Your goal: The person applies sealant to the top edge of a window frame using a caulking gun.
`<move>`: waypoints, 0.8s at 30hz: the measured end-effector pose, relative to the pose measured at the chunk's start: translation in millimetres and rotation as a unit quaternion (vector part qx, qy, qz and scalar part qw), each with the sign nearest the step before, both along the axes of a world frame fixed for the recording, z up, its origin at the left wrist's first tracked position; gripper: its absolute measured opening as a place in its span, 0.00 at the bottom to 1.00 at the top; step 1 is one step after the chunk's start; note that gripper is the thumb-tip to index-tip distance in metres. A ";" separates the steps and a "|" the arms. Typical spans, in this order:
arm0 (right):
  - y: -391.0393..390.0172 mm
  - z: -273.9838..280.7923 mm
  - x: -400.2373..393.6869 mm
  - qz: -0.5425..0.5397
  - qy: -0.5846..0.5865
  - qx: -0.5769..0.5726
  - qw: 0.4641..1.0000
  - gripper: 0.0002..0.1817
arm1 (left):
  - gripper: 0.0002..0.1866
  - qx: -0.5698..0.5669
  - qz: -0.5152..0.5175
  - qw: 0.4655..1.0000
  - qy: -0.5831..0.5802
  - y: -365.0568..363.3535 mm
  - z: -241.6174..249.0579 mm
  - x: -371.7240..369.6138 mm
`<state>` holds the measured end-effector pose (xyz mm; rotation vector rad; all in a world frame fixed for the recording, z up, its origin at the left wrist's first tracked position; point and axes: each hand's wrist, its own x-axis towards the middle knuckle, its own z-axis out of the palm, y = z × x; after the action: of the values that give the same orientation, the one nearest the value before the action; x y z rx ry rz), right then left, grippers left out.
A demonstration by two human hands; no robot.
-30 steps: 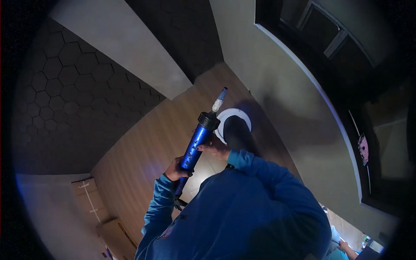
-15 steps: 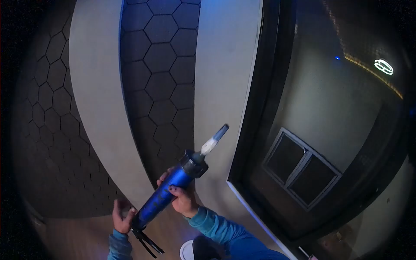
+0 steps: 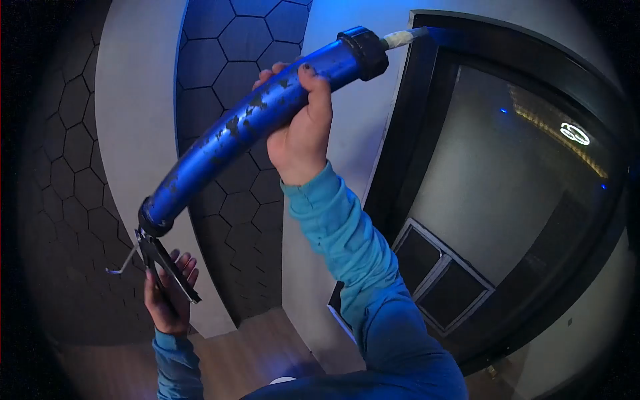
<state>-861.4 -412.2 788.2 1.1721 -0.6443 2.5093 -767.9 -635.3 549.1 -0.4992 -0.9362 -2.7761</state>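
Since the earlier frame the caulking gun [image 3: 257, 120] has risen from the lower middle of the view to the upper half, and its tip now reaches the dark frame [image 3: 427, 87] at about one o'clock; half a second ago it stood short of that frame.

Writing: none can be read. The blue barrel carries only dark, irregular patches of worn paint or residue. A small ring of light [image 3: 575, 133] shows in the glass panel at two o'clock; it has no legible lettering.

Grip: the right hand [image 3: 301, 137] is clenched around the barrel near its front end, thumb over the top, just behind the black collar and pale nozzle [image 3: 403, 37]. The left hand [image 3: 170, 293] is at seven o'clock, fingers wrapped on the trigger handle at the rear, where a thin metal rod sticks out.

Position: the gun runs on a slant from seven o'clock up to one o'clock, between the two hands. Behind it lies a wall of dark hexagon tiles [image 3: 243, 67] flanked by pale strips.
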 end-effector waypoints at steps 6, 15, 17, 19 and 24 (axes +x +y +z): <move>21.9 67.8 -15.3 -0.036 0.040 -0.038 0.998 0.20 | 0.39 0.093 -0.290 0.918 0.254 -8.3 83.2 -28.0; 80.6 122.9 -45.7 -0.041 0.058 0.049 0.996 0.17 | 0.32 0.081 -0.272 0.920 0.270 29.0 160.0 -4.1; 88.9 129.3 -51.0 -0.049 0.058 0.069 0.995 0.17 | 0.31 0.072 -0.251 0.927 0.270 38.4 169.1 -0.7; 97.7 131.4 -57.5 -0.044 0.068 0.102 0.991 0.19 | 0.29 0.059 -0.207 0.941 0.261 50.7 175.4 6.0; 120.1 130.7 -69.3 -0.020 0.070 0.107 0.992 0.24 | 0.28 -0.021 -0.078 0.958 0.275 87.9 183.4 15.6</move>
<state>-930.7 -292.1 918.8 1.3793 -0.9073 2.3434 -752.3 -547.5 732.6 -1.3143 -0.8439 -2.5133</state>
